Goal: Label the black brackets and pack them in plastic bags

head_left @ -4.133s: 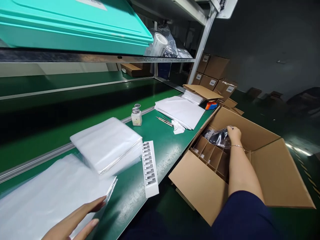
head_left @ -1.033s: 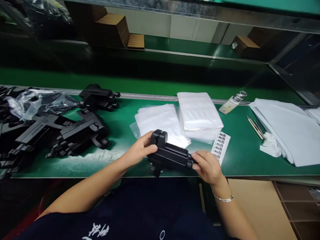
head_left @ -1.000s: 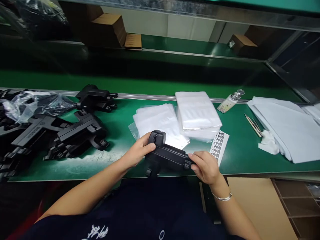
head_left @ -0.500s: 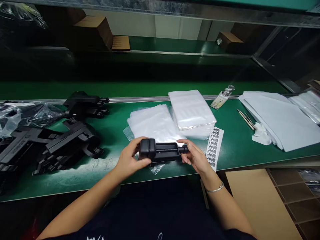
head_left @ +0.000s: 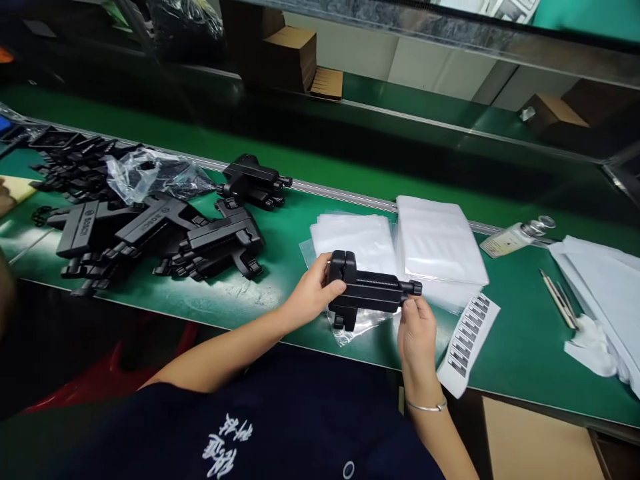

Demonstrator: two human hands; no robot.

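A black plastic clamp-like bracket (head_left: 373, 291) is held between my two hands, just above the near edge of the plastic bags. My left hand (head_left: 313, 298) grips its blocky left end, thumb on top. At its right end, my right hand (head_left: 418, 325) closes its fingers round the underside of the small knob. Under and behind the bracket lie loose clear plastic bags (head_left: 353, 235). A thicker stack of bags (head_left: 440, 243) stands just to the right. Beside my right hand rests a sheet of printed labels (head_left: 470, 343).
Several similar black brackets (head_left: 220, 240) lie in a pile on the left of the green bench. A glass bottle (head_left: 517, 237), tweezers (head_left: 559, 299) and white sheets (head_left: 600, 287) are on the right. Another person's hand (head_left: 5, 199) shows at the left edge.
My view has swung left, bringing more of the bracket pile into sight. The bracket has been turned in my hands, from its hollow side showing to a ridged closed side.
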